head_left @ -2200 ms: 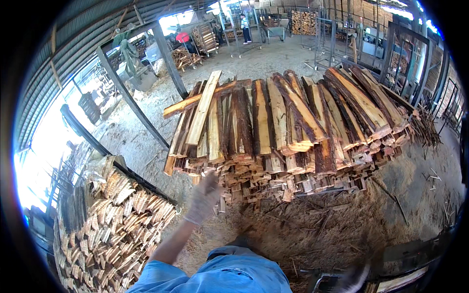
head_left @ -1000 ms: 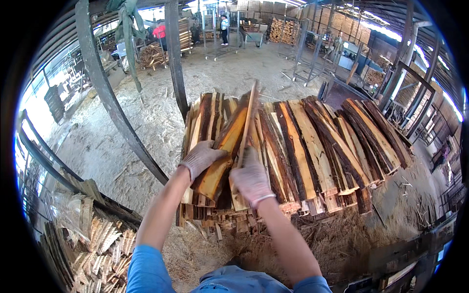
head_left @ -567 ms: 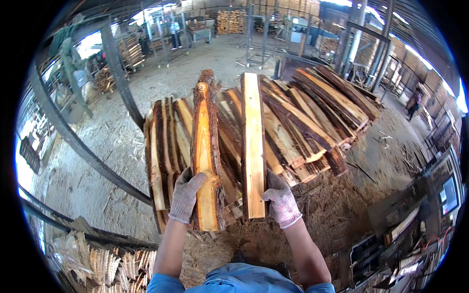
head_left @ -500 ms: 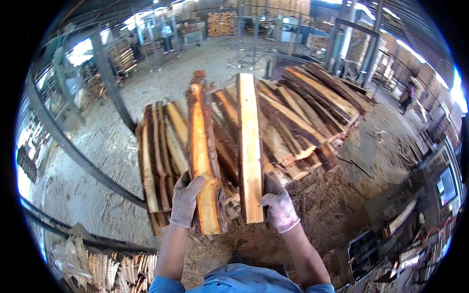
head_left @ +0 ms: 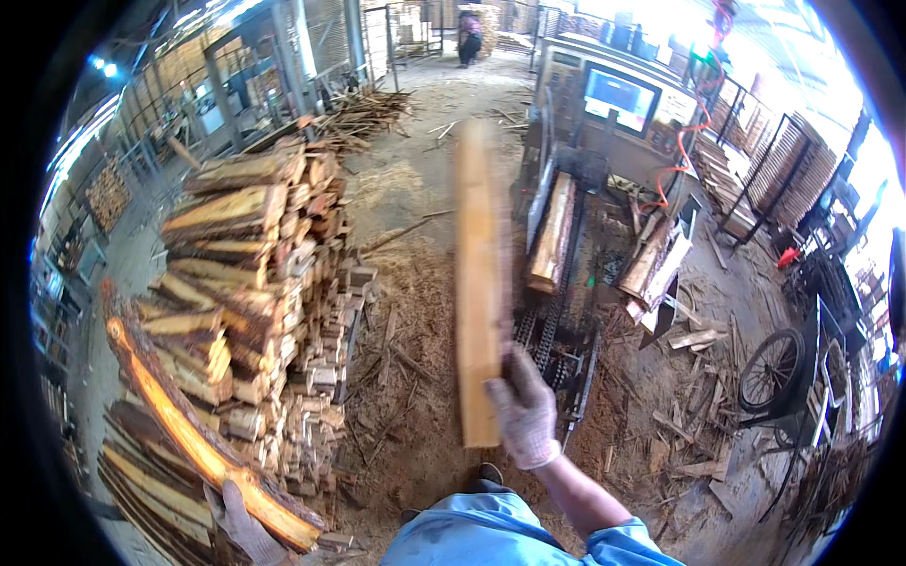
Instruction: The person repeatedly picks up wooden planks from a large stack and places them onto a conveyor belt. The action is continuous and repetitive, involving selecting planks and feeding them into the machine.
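Observation:
My gloved right hand (head_left: 527, 410) is closed on the lower right edge of a pale sawn board (head_left: 479, 302), which stands lengthwise before me and is smeared by motion. Low on the left, my gloved left hand (head_left: 243, 528) grips the near end of a curved, bark-edged slab (head_left: 184, 406). This slab slants up and away to the left, over the stacked slabs. To the right of the board, a bark-edged piece of wood (head_left: 554, 236) lies on a machine with a chain track (head_left: 538, 349).
A tall stack of slabs (head_left: 226, 274) stands on my left. Beyond the track is a machine cabinet with a screen (head_left: 618, 99) and an orange coiled hose (head_left: 665, 184). A spoked wheel (head_left: 772, 370) and wood scraps (head_left: 698, 338) lie right. Far off stands a person (head_left: 469, 38).
My body has turned right, away from the slab stack, bringing the chain-track machine into view. The board has come along in my right hand; the slab and left hand now trail at the left.

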`<state>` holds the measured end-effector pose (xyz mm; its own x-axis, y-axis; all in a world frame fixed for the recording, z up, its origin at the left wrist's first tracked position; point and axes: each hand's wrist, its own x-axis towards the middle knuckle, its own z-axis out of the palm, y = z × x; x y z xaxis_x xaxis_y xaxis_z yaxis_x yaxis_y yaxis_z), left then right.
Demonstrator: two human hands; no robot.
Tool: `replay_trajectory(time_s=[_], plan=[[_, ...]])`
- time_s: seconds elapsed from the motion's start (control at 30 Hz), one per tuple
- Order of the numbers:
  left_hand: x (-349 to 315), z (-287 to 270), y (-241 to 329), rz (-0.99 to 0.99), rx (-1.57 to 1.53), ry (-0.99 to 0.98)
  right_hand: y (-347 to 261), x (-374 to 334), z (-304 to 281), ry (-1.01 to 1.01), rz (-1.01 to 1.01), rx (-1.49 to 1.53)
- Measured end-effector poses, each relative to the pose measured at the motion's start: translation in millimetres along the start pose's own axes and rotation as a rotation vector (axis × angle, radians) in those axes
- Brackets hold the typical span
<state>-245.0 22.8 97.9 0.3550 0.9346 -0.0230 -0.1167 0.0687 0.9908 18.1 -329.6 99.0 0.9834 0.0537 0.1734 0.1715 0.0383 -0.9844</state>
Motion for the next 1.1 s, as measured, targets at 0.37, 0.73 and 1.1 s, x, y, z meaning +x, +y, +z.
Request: replay_trajectory(time_s=[0.37,0.73,1.1], plan=[[-79,126,50,0.051,0.292,0.139,142,305,-157,0.342,0.101,-0.468],[-97,182,63,0.082,0.456,0.089,162,370,-160,0.099,0.214,-0.967],[-132,405,-18,0.062,0.237,-0.999,6,45,-83,-0.246,0.153,0.259]])
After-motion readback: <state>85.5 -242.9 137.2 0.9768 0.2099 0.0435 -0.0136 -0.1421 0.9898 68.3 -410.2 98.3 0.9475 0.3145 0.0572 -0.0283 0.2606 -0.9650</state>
